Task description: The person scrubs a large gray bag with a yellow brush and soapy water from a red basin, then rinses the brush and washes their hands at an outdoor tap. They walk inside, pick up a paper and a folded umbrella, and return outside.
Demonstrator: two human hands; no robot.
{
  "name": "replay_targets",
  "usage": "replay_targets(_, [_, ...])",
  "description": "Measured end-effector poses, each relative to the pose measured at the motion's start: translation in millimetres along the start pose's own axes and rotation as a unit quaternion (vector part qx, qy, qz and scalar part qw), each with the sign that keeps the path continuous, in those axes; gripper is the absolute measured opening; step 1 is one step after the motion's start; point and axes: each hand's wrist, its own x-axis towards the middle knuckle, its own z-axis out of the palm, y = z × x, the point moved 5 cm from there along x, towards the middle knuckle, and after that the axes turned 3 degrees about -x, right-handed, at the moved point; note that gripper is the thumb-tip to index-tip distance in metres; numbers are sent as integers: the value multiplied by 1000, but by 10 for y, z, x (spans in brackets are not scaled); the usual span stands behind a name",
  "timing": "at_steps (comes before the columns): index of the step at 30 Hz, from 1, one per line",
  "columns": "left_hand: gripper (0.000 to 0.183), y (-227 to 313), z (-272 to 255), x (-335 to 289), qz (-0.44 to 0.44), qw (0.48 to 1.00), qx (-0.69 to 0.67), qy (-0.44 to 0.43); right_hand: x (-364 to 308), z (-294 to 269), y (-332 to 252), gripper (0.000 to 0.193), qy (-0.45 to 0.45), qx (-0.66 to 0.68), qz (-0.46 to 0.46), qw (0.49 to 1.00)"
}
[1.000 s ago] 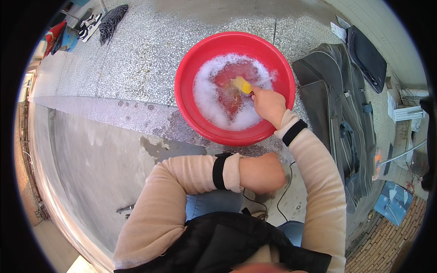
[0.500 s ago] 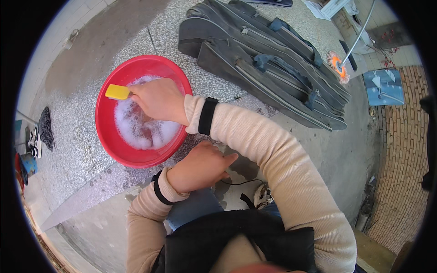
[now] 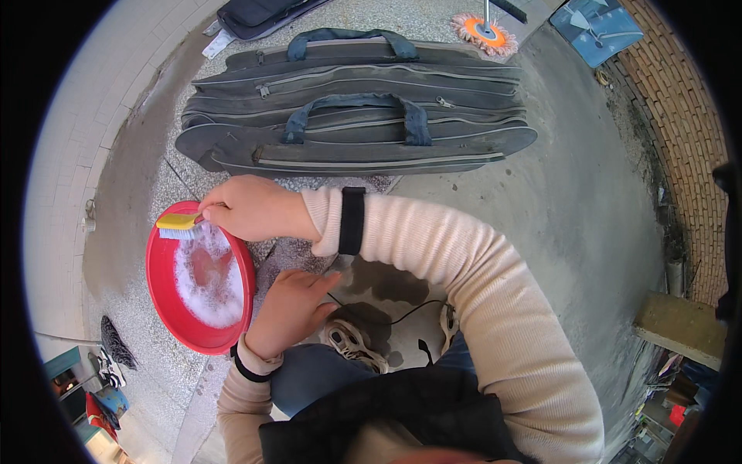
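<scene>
Right hand (image 3: 259,209) is clasping a yellow brush (image 3: 177,222) in a closed grip, holding it above the red basin's (image 3: 160,286) far end. Left hand (image 3: 287,311) is hovering beside the basin, grip half-open, visibly empty.

Yellow brush (image 3: 178,223), handle end concealed in the right hand (image 3: 251,207). Orange mop (image 3: 485,34), pole cut off by the upper edge; dark bag (image 3: 267,17), likewise cropped. Red basin (image 3: 164,301), floor partly obscured by suds (image 3: 220,311); clutter (image 3: 666,414) at lower right, too small to identify.
</scene>
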Motion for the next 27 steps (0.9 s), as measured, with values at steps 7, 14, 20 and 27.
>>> replay_targets(7, [35, 327, -239, 983, 80, 994, 55, 51, -2968, -1824, 875, 27, 115, 88, 201, 969])
replay_targets(14, [65, 1144, 54, 2959, 182, 952, 161, 186, -5538, -2464, 1431, 29, 549, 159, 365, 735])
replay_targets(20, [29, 1253, 517, 3451, 200, 959, 195, 41, -5606, -2919, 1746, 30, 605, 144, 304, 721])
replay_targets(27, [27, 1256, 531, 3024, 311, 907, 270, 94, -4898, -3387, 1785, 32, 504, 112, 226, 826])
